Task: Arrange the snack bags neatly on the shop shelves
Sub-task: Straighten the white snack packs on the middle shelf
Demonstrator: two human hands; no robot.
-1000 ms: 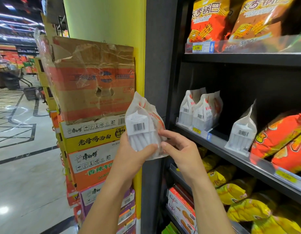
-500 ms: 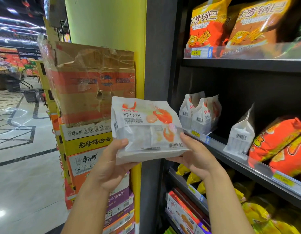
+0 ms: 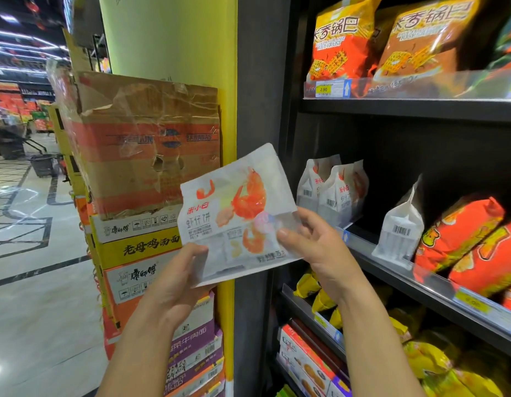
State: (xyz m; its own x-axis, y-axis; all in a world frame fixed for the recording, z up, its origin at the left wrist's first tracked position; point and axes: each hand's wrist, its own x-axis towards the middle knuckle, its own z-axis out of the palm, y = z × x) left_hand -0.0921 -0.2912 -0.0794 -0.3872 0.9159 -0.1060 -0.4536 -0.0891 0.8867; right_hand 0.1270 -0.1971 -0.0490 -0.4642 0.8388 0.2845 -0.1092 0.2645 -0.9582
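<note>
I hold a white snack bag printed with orange shrimp in front of the shelf unit's left edge, its front facing me. My left hand grips its lower left corner. My right hand pinches its right edge. On the middle shelf stand two matching white bags at the left and a third white bag turned side-on further right. Red-orange snack bags lie beside it.
Orange rice-crust bags fill the top shelf. Yellow bags and boxed snacks sit on the lower shelves. A stack of cardboard noodle cartons stands at the left against a yellow pillar. Open aisle floor lies further left.
The bag has been turned from its barcoded side to its printed front, then tilted slightly and moved right toward the shelf. Both hands shifted their grip to its edges.
</note>
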